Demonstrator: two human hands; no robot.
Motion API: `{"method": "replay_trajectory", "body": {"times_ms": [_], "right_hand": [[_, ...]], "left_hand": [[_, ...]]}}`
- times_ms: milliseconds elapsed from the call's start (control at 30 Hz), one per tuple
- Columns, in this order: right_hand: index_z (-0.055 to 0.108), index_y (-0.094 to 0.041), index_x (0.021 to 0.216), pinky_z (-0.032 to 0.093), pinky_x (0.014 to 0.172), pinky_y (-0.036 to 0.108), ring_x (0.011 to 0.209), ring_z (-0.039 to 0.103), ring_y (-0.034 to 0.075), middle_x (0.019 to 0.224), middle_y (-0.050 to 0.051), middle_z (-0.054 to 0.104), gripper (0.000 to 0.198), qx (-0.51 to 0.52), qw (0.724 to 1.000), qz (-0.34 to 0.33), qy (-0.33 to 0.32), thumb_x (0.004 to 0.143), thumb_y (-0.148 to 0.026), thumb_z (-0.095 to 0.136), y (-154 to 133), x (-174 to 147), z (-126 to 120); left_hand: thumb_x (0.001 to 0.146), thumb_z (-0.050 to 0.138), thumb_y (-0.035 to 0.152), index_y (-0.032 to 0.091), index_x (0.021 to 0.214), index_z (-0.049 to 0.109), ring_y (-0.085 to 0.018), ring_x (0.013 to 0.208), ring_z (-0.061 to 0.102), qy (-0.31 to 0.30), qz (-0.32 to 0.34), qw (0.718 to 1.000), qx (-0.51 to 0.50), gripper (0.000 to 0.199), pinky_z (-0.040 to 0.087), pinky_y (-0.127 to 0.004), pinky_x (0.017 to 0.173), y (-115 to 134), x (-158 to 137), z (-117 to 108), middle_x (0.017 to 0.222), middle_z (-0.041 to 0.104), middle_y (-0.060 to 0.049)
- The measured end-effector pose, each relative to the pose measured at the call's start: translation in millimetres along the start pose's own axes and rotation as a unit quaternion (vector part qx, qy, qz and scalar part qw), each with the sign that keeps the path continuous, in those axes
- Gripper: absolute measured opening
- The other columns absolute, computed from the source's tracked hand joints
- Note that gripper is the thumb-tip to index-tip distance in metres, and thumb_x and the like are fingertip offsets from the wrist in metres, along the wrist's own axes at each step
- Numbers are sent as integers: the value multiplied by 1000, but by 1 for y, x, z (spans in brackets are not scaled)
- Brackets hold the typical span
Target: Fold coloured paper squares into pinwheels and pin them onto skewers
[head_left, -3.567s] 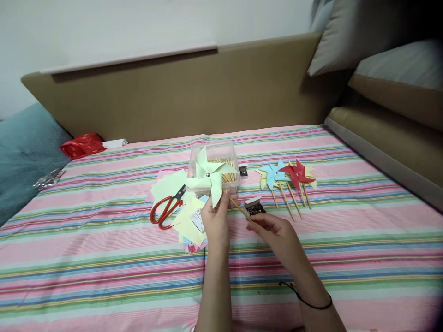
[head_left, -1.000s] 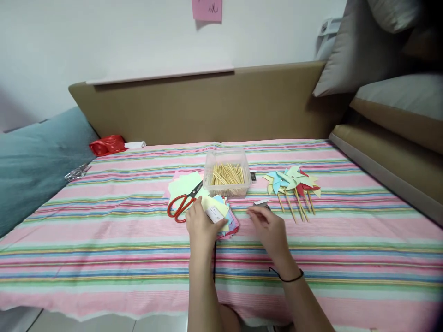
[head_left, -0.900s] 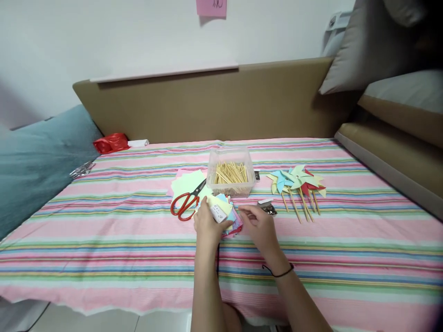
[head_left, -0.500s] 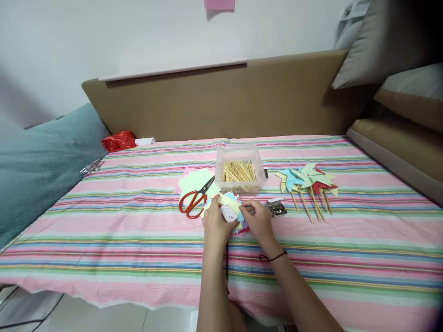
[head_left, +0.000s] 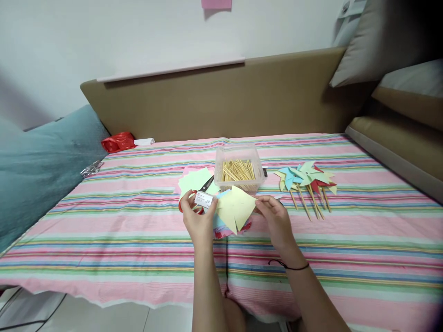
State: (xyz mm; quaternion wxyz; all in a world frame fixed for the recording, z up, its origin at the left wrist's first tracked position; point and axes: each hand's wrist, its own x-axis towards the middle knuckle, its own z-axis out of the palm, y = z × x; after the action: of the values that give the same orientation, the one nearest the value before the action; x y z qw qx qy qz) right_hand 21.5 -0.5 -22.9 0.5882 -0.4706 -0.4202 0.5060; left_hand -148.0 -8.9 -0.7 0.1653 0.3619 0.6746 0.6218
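My left hand (head_left: pixel 198 226) is closed on a small white box with printing (head_left: pixel 204 199), held between thumb and fingers. In my right hand (head_left: pixel 275 221) the right corner of a yellow paper square (head_left: pixel 236 210) is pinched; slits run in from its corners, and it is raised and tilted. Below it lies a pile of coloured papers (head_left: pixel 221 227), mostly covered by the square. Red-handled scissors (head_left: pixel 208 183) rest on light green paper (head_left: pixel 194 180) behind my left hand, which partly hides their handles.
A clear plastic box of wooden sticks (head_left: pixel 238 170) stands just behind my hands. Several paper pinwheels on sticks (head_left: pixel 308 177) lie to the right. A red plastic bag (head_left: pixel 118 141) is at the far left, on the striped cloth (head_left: pixel 138 230).
My left hand has moved left, lifting the white box off the papers. My right hand has moved right, raising the yellow square from the pile.
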Motion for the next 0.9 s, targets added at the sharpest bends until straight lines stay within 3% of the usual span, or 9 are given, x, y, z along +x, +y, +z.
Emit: {"method": "replay_trajectory", "body": {"times_ms": [67, 167, 300, 467, 567, 633, 733, 800, 900], "right_hand": [[63, -21, 77, 53, 72, 30, 75, 63, 15, 76, -1, 66, 17, 85, 996, 32, -3, 74, -36, 71, -7, -1, -14], [64, -21, 77, 52, 63, 25, 68, 62, 13, 72, -2, 66, 17, 153, 987, 47, 19, 71, -33, 75, -13, -1, -36], [65, -21, 77, 52, 58, 23, 65, 62, 12, 73, -2, 67, 19, 215, 974, 27, 60, 66, -28, 78, -19, 3, -57], [63, -20, 74, 53, 59, 22, 69, 63, 11, 76, -2, 68, 22, 263, 960, 29, 92, 61, -25, 81, -23, 7, -68], [63, -20, 76, 53, 60, 22, 68, 63, 11, 75, -3, 68, 23, 276, 956, 37, 93, 62, -25, 80, -22, 7, -67], [62, -21, 78, 52, 61, 23, 67, 62, 11, 74, -3, 67, 22, 279, 956, 37, 82, 65, -26, 79, -20, 6, -64], [61, -22, 82, 51, 61, 24, 68, 62, 12, 74, -3, 66, 20, 252, 965, 17, 66, 70, -30, 75, -16, 3, -59], [61, -23, 83, 50, 64, 26, 69, 62, 13, 73, -3, 65, 17, 186, 978, -21, 91, 74, -33, 72, -14, 0, -55], [61, -23, 84, 51, 73, 33, 77, 64, 18, 77, 1, 66, 12, 27, 983, -120, 136, 80, -33, 67, -16, -8, -48]], "left_hand": [[62, 78, 31, 24, 120, 48, -21, 100, 59, -19, 16, 999, 32, 66, 47, -34, 83, -3, 0, -1, 116, 60, -9], [63, 76, 31, 24, 124, 46, -23, 103, 58, -101, 39, 989, 100, 68, 46, -37, 85, -6, 0, 0, 116, 61, -8], [64, 75, 29, 22, 125, 47, -28, 106, 57, -201, 90, 950, 220, 67, 40, -44, 92, -3, -3, 6, 113, 64, -8], [66, 72, 25, 21, 130, 43, -35, 114, 53, -250, 93, 908, 324, 70, 35, -52, 94, 0, -8, 14, 121, 63, -11], [64, 74, 23, 20, 128, 45, -37, 118, 50, -251, 94, 906, 328, 70, 33, -55, 95, -1, -9, 16, 123, 61, -13], [63, 76, 24, 21, 123, 49, -35, 119, 49, -223, 130, 926, 275, 65, 33, -53, 98, 2, -12, 17, 124, 59, -12], [74, 69, 31, 22, 110, 56, -26, 111, 55, -202, 180, 958, 95, 39, 39, -43, 96, 13, -21, 26, 114, 61, -9], [79, 64, 35, 21, 99, 59, -21, 94, 62, -249, 115, 960, -48, 25, 46, -37, 87, 21, -32, 38, 97, 66, -7], [77, 66, 45, 19, 103, 59, -23, 101, 63, -349, -92, 898, -252, 37, 48, -35, 87, 28, -50, 60, 114, 64, -12]]}}
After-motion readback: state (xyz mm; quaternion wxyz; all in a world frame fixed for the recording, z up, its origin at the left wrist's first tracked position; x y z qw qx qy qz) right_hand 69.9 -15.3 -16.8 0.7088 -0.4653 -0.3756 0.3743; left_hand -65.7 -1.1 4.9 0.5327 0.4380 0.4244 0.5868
